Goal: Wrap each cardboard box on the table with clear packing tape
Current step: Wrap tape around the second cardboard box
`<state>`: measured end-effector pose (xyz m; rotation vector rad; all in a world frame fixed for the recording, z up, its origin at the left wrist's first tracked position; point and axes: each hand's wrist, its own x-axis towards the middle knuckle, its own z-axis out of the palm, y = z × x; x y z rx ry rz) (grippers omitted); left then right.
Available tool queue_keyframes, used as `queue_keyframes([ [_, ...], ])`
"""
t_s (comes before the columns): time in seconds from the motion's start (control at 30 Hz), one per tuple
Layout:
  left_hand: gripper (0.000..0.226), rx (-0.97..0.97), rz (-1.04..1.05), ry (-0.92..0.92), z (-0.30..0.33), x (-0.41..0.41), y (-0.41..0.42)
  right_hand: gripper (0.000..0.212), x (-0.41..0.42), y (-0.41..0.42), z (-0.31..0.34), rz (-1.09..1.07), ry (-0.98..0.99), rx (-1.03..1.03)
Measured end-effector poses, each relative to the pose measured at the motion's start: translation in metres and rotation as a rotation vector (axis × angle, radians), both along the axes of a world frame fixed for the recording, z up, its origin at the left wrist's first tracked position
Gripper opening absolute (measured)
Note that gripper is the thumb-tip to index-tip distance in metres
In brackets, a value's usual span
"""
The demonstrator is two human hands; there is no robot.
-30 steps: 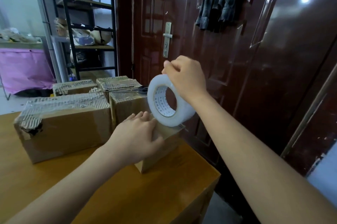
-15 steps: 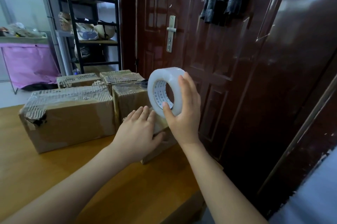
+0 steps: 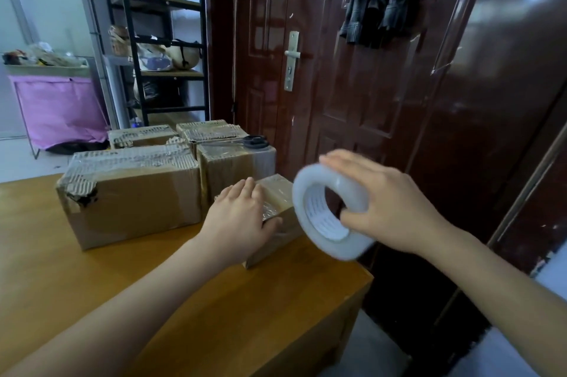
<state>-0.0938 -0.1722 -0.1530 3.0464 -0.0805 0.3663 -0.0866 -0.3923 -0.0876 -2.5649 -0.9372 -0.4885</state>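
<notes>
While the left hand (image 3: pixel 242 220) lay flat on the small cardboard box (image 3: pixel 276 220) at the counter (image 3: pixel 184 300) edge, probably to pin it against the pull, the right hand (image 3: pixel 386 207) gripped the tape roll (image 3: pixel 329 207) just beside it, thumb in the core. Roll was milky, smooth, motion-blurred. Glossy film creased over box top. Larger boxes (image 3: pixel 132 192) behind showed torn corrugated edges.

Left hand (image 3: pixel 237 217) flat on small box (image 3: pixel 277 192), right hand (image 3: pixel 389 207) gripping blurred tape roll (image 3: pixel 325 211) beside it.
</notes>
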Motion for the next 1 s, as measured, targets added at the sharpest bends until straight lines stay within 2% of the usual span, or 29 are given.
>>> queue_keyframes([
  [0.07, 0.077, -0.009, -0.002, 0.002, 0.000, 0.001, 0.001, 0.082, -0.015, -0.015, -0.002, -0.014, 0.108, -0.250],
  [0.13, 0.076, -0.008, -0.007, -0.006, 0.000, 0.001, 0.001, 0.080, -0.026, -0.024, 0.000, -0.024, 0.178, -0.413],
  [0.27, 0.076, -0.015, -0.017, -0.027, 0.000, 0.000, 0.000, 0.075, -0.025, -0.027, 0.012, -0.047, 0.342, -0.522],
  [0.37, 0.070, -0.079, -0.023, -0.009, 0.003, -0.002, 0.000, 0.071, -0.015, -0.024, 0.013, -0.016, 0.378, -0.540],
  [0.43, 0.058, -0.236, -0.002, 0.011, 0.011, -0.001, 0.004, 0.071, -0.011, -0.021, 0.019, -0.008, 0.330, -0.542],
  [0.5, 0.044, -0.547, 0.010, 0.052, 0.018, 0.005, 0.013, 0.070, -0.009, -0.017, 0.031, -0.007, 0.256, -0.521],
  [0.57, 0.041, -0.828, 0.005, 0.158, 0.023, 0.011, 0.022, 0.069, -0.007, -0.010, 0.037, 0.004, 0.219, -0.484],
  [0.67, 0.032, -1.010, -0.009, 0.304, 0.023, 0.013, 0.031, 0.069, -0.003, 0.005, 0.026, 0.031, 0.210, -0.503],
  [0.73, 0.037, -1.066, 0.011, 0.323, 0.019, 0.015, 0.038, 0.071, 0.000, 0.013, 0.014, 0.045, 0.230, -0.498],
  [0.8, 0.032, -0.989, 0.013, 0.248, 0.014, 0.019, 0.044, 0.072, 0.004, 0.017, 0.008, 0.054, 0.240, -0.461],
  [0.87, 0.021, -0.730, -0.073, 0.040, 0.012, 0.021, 0.045, 0.072, 0.009, 0.020, 0.008, 0.057, 0.232, -0.440],
  [0.93, 0.020, -0.453, -0.186, -0.170, 0.015, 0.021, 0.043, 0.072, 0.010, 0.022, 0.007, 0.050, 0.234, -0.432],
  [1.0, 0.027, -0.261, -0.225, -0.175, 0.022, 0.015, 0.036, 0.072, 0.009, 0.021, 0.004, 0.043, 0.231, -0.423],
])
